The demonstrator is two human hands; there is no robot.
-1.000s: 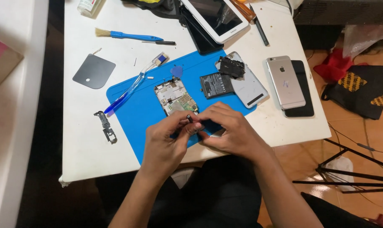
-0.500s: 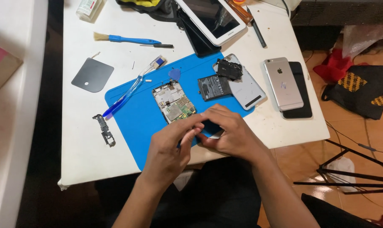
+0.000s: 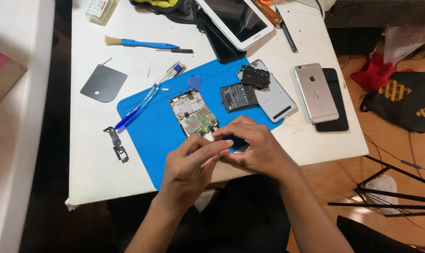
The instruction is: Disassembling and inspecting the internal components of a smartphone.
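Note:
An opened phone with its green circuit board bare (image 3: 193, 114) lies on a blue work mat (image 3: 146, 136). My left hand (image 3: 191, 169) and my right hand (image 3: 254, 147) meet at the phone's near end, fingers curled together over a small part that they hide. I cannot tell what either hand pinches. A black battery (image 3: 238, 96) and a grey back cover (image 3: 275, 97) with a black bracket (image 3: 255, 76) on it lie beyond my right hand.
A blue toothbrush (image 3: 144, 100), blue pick (image 3: 194, 83), dark metal plate (image 3: 104, 83), small black frame piece (image 3: 116, 145), blue-handled brush (image 3: 142, 44), white tablet (image 3: 236, 18) and silver phone (image 3: 316, 92) on a black one rest on the white table (image 3: 95, 173). Tripod legs (image 3: 386, 187) stand right.
The view has shifted slightly. My hands stay together at the phone's near end, with my left fingers now stretched further over toward my right hand.

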